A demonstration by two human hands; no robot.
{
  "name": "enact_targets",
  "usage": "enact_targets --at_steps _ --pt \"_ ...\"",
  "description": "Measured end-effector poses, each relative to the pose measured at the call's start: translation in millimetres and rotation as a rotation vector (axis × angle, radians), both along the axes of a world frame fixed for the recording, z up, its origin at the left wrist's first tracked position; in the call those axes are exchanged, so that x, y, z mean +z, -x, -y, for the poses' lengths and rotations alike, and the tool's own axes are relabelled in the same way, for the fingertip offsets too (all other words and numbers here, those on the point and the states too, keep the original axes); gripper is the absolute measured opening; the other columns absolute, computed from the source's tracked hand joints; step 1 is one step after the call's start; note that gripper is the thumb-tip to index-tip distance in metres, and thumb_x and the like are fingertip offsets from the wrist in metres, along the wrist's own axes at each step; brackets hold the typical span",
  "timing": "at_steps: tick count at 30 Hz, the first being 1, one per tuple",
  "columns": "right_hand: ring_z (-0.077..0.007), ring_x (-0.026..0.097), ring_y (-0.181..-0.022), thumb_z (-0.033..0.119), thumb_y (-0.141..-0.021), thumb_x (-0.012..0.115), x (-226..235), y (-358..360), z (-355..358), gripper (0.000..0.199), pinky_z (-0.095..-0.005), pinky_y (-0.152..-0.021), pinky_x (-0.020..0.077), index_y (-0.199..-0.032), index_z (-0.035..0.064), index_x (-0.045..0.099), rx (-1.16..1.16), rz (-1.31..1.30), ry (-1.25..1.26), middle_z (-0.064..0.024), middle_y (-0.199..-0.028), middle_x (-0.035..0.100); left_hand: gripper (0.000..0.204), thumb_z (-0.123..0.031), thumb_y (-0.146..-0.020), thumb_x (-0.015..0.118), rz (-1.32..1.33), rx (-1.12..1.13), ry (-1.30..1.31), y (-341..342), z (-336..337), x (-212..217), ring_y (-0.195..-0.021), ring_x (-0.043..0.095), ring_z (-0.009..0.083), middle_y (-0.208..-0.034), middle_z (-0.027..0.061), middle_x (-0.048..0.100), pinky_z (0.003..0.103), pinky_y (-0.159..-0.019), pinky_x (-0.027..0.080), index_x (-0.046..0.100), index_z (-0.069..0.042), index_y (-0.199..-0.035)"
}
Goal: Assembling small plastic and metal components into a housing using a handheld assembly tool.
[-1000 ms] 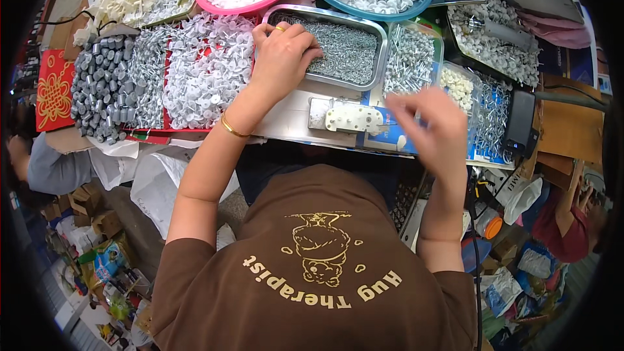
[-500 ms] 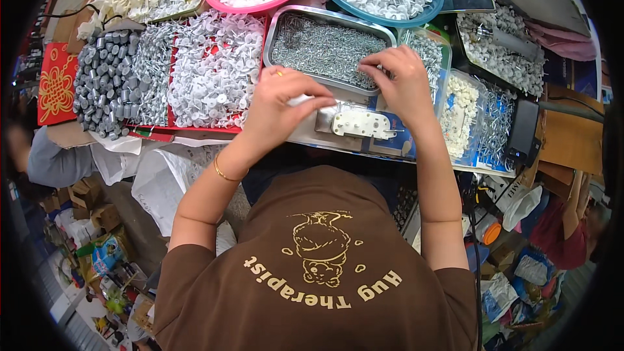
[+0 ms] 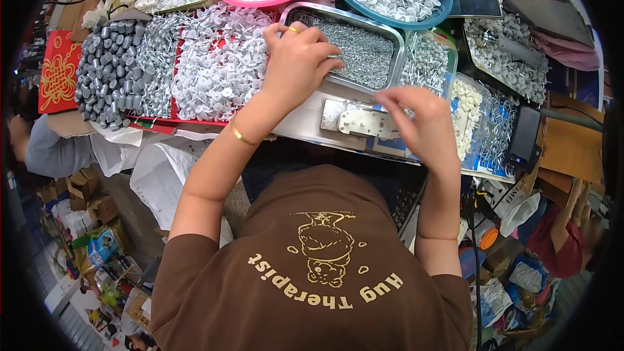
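My left hand is over the left end of a metal tray of small silvery pins, its bent fingers apart. Nothing shows in it, though some fingertips are hidden. In front of the tray lies a cream plastic plate with small studs, next to a silvery metal block. Above the plate's right end hovers my right hand, covering part of it. Its fingers are closed in a pinch, and whatever is between the tips is too small to make out.
White-headed nails and grey cylinders are heaped to the left. Behind stand a pink bowl and a teal bowl of white parts. To the right are cream pieces, loose nails and a black device.
My left hand has moved up from beside the plate to the tray, and the small white thing at its fingertips no longer shows. My right hand has come from the tray down over the plate.
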State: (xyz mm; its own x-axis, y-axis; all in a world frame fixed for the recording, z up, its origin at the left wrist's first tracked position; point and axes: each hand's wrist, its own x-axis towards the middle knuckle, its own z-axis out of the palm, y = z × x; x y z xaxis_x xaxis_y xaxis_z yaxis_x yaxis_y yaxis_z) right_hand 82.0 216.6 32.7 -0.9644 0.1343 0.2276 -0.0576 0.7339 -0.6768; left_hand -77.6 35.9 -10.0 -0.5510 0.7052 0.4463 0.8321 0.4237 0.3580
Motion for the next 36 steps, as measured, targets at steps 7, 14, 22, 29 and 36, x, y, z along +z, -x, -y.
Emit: enact_targets --at_steps 7,14,22,29,36 --pt "-0.0283 0.055 -0.09 0.018 -0.075 0.081 -46.7 45.5 -18.1 0.016 -0.0409 -0.081 0.0445 -0.081 0.0069 0.071 0.012 -0.038 -0.301 -0.0063 -0.083 0.059 0.013 -0.026 -0.074 0.081 0.095 -0.041 0.051 0.6 -8.4 -19.8 -0.094 0.059 0.0214 -0.082 -0.0029 0.064 0.047 -0.094 0.029 0.075 -0.018 -0.082" --pt "-0.0279 0.057 -0.083 0.015 -0.076 0.08 -45.9 50.1 -16.3 0.012 -0.0401 -0.078 0.0458 -0.08 0.0062 0.073 -0.017 -0.054 -0.204 -0.0062 -0.079 0.063 0.014 -0.027 -0.075 0.082 -0.004 -0.046 -0.025 1.9 -14.7 -20.5 -0.092 0.059 0.0214 -0.081 -0.0028 0.064 0.047 -0.094 0.028 0.073 -0.017 -0.079" --pt "-0.0226 0.066 -0.073 0.013 -0.081 0.079 -8.8 17.2 -10.5 0.011 -0.0332 -0.067 0.0508 -0.08 0.0029 0.074 -0.175 -0.07 -0.042 -0.0069 -0.08 0.072 0.009 -0.024 -0.081 0.077 0.076 -0.055 -0.007 3.3 -14.7 -19.8 -0.09 0.059 0.0199 -0.081 -0.0031 0.064 0.047 -0.094 0.028 0.073 -0.017 -0.077" --pt "-0.0239 0.069 -0.065 0.009 -0.087 0.075 -0.2 -36.6 14.4 0.01 -0.0307 -0.059 0.0524 -0.088 -0.0002 0.071 -0.206 0.16 -0.102 -0.0127 -0.08 0.072 0.008 -0.021 -0.087 0.073 0.039 -0.046 -0.016 4.3 -13.5 -22.2 -0.088 0.06 0.0196 -0.081 -0.0034 0.065 0.045 -0.093 0.029 0.072 -0.015 -0.081" --pt "-0.029 0.064 -0.073 0.012 -0.09 0.071 4.5 2.4 -0.9 0.011 -0.0364 -0.066 0.0506 -0.086 0.0018 0.07 -0.264 0.047 0.051 -0.0108 -0.08 0.066 0.004 -0.02 -0.088 0.073 0.136 -0.007 -0.039 12.0 -11.5 -16.7 -0.074 0.062 0.0171 -0.072 -0.002 0.068 0.042 -0.094 0.031 0.074 -0.016 -0.087"
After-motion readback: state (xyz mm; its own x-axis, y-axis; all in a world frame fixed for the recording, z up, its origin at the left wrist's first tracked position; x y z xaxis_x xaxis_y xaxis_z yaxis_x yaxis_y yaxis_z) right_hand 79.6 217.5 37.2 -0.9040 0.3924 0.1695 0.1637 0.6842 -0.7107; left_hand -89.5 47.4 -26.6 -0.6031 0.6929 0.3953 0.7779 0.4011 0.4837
